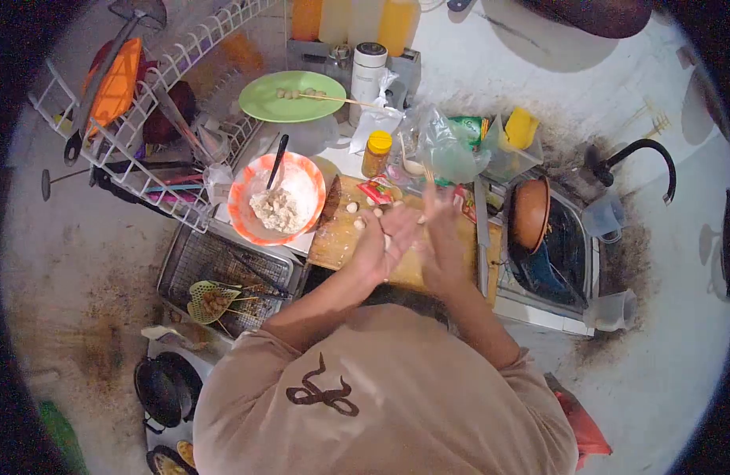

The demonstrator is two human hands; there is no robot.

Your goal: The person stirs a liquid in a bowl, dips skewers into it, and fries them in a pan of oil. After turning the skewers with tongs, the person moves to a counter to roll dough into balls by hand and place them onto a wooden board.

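Observation:
Over the wooden cutting board [331, 241], my left hand [387, 241] and my right hand [440, 233] are raised close to each other. The left one has its fingers spread with the palm showing. Motion smears the fingers of the right one. Several small pale dough balls [352, 207] lie on the board beside my left hand. An orange-and-white bowl [242, 190] to the left holds pale dough [276, 212] and a black-handled spoon [279, 154]. A knife [482, 237] rests along the board's right side.
Behind the board are a yellow-capped jar [377, 154], a red packet [378, 190], plastic bags [448, 146] and a green plate [290, 111] with a skewer. At right is a sink [590, 261] with a brown pan [529, 214]; at left, a dish rack [155, 87] and wire-mesh tray [183, 265].

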